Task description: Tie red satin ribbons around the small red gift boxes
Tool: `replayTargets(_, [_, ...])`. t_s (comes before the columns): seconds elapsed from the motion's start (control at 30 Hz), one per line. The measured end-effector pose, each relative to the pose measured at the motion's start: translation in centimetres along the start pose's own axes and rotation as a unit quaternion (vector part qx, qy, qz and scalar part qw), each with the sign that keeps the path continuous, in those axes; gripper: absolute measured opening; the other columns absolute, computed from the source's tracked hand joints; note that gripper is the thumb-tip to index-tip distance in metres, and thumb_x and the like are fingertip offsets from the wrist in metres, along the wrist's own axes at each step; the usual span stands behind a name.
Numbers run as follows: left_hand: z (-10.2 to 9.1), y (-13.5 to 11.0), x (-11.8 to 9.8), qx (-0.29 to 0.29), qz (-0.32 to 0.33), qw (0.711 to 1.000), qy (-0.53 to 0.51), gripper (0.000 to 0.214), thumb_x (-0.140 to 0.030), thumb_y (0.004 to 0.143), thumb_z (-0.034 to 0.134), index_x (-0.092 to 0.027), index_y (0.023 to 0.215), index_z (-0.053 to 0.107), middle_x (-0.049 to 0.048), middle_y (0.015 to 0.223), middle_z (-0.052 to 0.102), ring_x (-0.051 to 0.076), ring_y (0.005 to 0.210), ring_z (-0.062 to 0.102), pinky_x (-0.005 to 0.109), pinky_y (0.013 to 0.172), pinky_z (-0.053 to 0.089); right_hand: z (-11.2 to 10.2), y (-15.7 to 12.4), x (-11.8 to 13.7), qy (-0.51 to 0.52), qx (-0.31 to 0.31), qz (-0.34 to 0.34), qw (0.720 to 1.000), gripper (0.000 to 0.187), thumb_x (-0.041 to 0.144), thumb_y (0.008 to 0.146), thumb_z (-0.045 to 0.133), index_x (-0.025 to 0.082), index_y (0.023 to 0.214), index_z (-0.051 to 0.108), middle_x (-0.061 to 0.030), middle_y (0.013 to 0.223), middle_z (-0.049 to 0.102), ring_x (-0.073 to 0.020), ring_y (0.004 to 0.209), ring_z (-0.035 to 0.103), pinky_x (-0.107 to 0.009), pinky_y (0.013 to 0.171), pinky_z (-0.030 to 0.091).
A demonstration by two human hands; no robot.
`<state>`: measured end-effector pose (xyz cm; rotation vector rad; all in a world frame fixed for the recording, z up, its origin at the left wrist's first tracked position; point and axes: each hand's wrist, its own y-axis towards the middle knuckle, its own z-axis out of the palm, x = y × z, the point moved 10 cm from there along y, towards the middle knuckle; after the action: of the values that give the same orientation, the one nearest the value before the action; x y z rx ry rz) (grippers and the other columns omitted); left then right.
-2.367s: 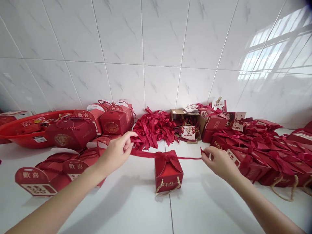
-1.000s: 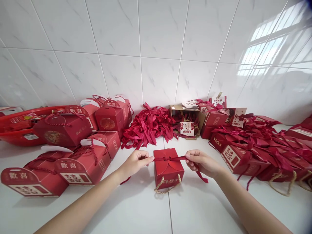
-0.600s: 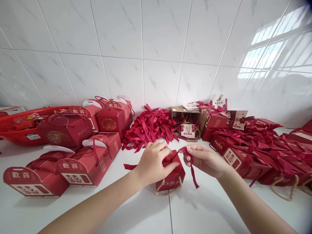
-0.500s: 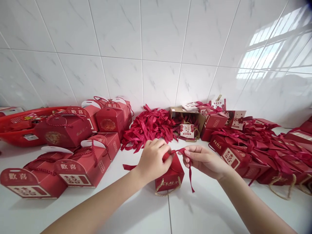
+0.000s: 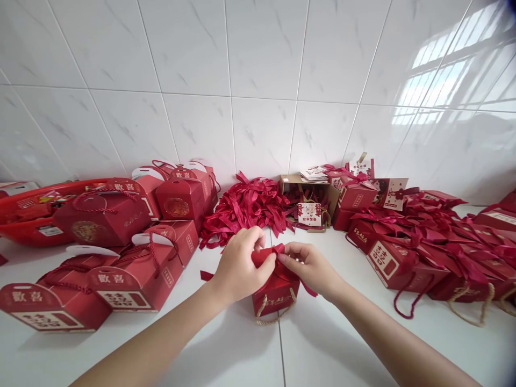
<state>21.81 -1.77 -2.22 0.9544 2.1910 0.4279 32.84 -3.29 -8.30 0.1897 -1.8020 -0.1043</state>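
Observation:
A small red gift box with a rope handle stands on the white tiled surface in front of me. A red ribbon lies across its top. My left hand pinches a loop of that ribbon over the box. Its fingers meet those of my right hand, which pinches the ribbon from the other side. One loose ribbon end trails out at the left of the box, another hangs down its right side.
A heap of loose red ribbons lies against the tiled wall. Larger red handled boxes and a red basin fill the left. A cardboard box and several ribbon-tied red boxes crowd the right.
Both hands held the ribbon stretched wide across the box, then came together over its top. They now pinch ribbon loops close to each other at the middle.

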Motion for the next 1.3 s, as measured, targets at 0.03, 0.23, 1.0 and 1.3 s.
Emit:
replayTargets(0.03, [0.3,-0.2,1.0,0.023,-0.028,0.998,-0.043,0.014,-0.021,0.074,0.051,-0.022,0.074,0.037,-0.0024,0.071,0.044,0.015,0.068,0.043,0.028,0.066,0.036,-0.2,-0.1,0.0,-0.002,-0.013,-0.007,1.0,0.027,0.043,0.083,0.056,0.017,0.08,0.064,-0.0014,0.071,0.06,-0.0122,0.063,0.053,-0.024,0.057,0.043])
replayTargets(0.23, [3.1,-2.2,7.2,0.105,-0.188,0.966,-0.147,0.025,-0.042,0.077,0.054,-0.022,0.076,0.039,-0.0029,0.076,0.046,0.015,0.071,0.046,0.027,0.066,0.038,0.8,-0.6,-0.8,0.067,0.028,-0.02,0.997,0.026,0.043,0.087,0.049,0.018,0.084,0.056,-0.003,0.081,0.063,-0.012,0.067,0.054,-0.024,0.06,0.045])
replayTargets(1.0, [1.5,-2.2,8.4,0.295,-0.221,0.925,-0.088,0.038,-0.052,0.07,0.062,-0.016,0.057,0.054,-0.0051,0.052,0.042,0.01,0.05,0.035,0.022,0.048,0.025,-0.2,0.0,-0.1,-0.12,-0.114,0.022,0.986,0.009,0.024,0.078,0.048,0.019,0.073,0.054,-0.0013,0.063,0.065,-0.0152,0.057,0.058,-0.025,0.055,0.042])
replayTargets(1.3, [2.2,-0.5,2.5,0.272,-0.218,0.836,-0.423,0.023,-0.035,0.078,0.062,-0.016,0.065,0.062,0.0032,0.067,0.066,0.015,0.069,0.059,0.027,0.072,0.042,0.7,-0.1,0.9,-0.189,-0.125,-0.054,0.973,0.008,0.021,0.078,0.048,0.02,0.076,0.055,0.0008,0.065,0.062,-0.0128,0.056,0.053,-0.024,0.056,0.04])
